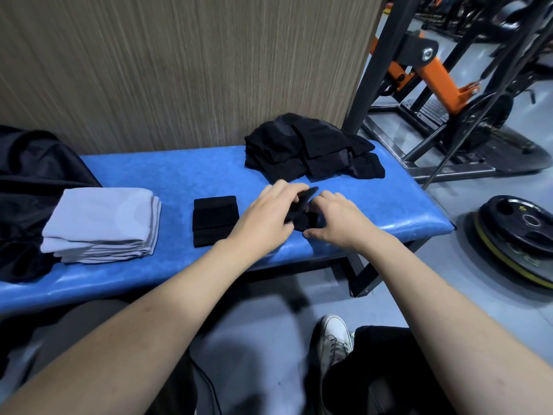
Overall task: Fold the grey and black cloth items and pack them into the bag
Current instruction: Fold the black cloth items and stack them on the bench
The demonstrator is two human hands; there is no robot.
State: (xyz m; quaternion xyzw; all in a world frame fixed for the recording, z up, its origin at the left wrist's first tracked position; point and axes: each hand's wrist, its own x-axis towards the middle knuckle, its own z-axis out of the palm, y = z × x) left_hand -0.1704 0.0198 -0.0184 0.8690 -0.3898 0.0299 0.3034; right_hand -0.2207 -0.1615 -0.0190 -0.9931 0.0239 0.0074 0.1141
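Observation:
On the blue bench my left hand and my right hand both grip a small black cloth, part of it lifted between the fingers. To its left lies a folded black cloth. A folded grey cloth stack sits further left, next to the black bag at the bench's left end. A pile of black clothes rests at the back right of the bench.
A wood-grain wall panel rises behind the bench. Orange and black gym machines stand to the right, and a weight plate lies on the floor. My white shoe is below the bench.

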